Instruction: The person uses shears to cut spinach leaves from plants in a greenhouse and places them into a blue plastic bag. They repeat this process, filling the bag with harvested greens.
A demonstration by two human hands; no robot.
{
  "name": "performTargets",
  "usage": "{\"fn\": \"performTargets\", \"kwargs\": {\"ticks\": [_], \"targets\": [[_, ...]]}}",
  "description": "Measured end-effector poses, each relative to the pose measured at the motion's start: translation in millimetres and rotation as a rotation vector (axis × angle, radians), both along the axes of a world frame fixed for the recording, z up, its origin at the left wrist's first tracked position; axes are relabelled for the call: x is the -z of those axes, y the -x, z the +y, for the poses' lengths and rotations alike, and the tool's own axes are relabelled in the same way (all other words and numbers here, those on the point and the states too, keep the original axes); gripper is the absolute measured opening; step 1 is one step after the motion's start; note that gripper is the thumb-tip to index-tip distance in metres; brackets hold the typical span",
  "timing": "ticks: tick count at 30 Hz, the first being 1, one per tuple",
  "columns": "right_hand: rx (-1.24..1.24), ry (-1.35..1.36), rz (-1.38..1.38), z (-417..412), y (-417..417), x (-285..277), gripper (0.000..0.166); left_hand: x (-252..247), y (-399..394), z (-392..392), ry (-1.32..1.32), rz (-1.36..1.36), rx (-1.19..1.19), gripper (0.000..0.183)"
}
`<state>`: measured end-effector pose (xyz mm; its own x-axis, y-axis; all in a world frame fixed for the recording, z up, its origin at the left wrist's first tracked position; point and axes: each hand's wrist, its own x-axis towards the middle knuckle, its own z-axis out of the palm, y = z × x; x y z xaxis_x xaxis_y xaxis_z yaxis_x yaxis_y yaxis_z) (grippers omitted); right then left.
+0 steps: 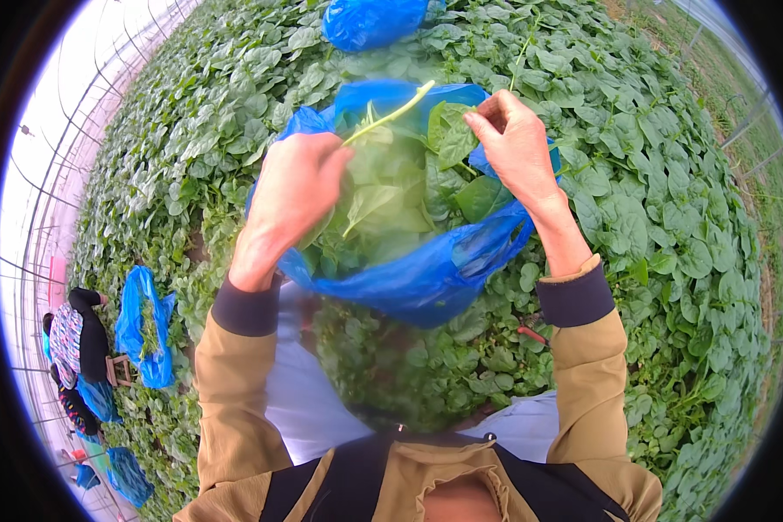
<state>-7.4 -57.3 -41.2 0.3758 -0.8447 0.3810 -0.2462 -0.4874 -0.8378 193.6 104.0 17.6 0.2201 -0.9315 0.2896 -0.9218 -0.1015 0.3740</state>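
An open blue plastic bag (417, 287) holding loose green leaves (391, 202) lies before me on the leafy crop. My left hand (297, 186), slightly blurred, is over the bag's left side, closed on a pale green stem (391, 117) that points up and to the right. Above the bag's right side, my right hand (512, 140) pinches a leafy green sprig (455, 134) between thumb and fingers. Red-handled pruning shears (533, 335) rest among the plants beside my right sleeve, partly hidden by it.
A tied or bunched blue bag (372, 23) sits beyond the open one. At left, another open blue bag (145, 339) holds greens near a small wooden stool (119, 370). Other people (81, 339) are bent over the crop further left. Dense leafy plants (626, 196) surround me.
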Motion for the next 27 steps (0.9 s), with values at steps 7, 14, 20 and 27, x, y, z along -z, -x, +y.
{"fn": "performTargets", "kwargs": {"ticks": [7, 14, 20, 27], "targets": [[-0.327, 0.826, 0.328, 47.8, -29.1, -8.3, 0.021, 7.0, 12.5, -2.7, -0.069, -0.163, 0.201, 0.012], [-0.957, -0.068, -0.129, 60.8, 9.8, -21.7, 0.027, -9.7, 16.7, 12.9, -0.328, 0.526, 0.646, 0.010], [-0.644, -0.364, -0.927, 32.9, 148.8, -14.0, 0.031, -4.5, 35.2, -1.6, 0.240, 0.078, 0.468, 0.018], [-0.009, -0.423, 0.173, 110.0, 233.1, 108.4, 0.024, 59.3, 43.1, -38.4, 0.095, -0.687, 0.454, 0.041]]}}
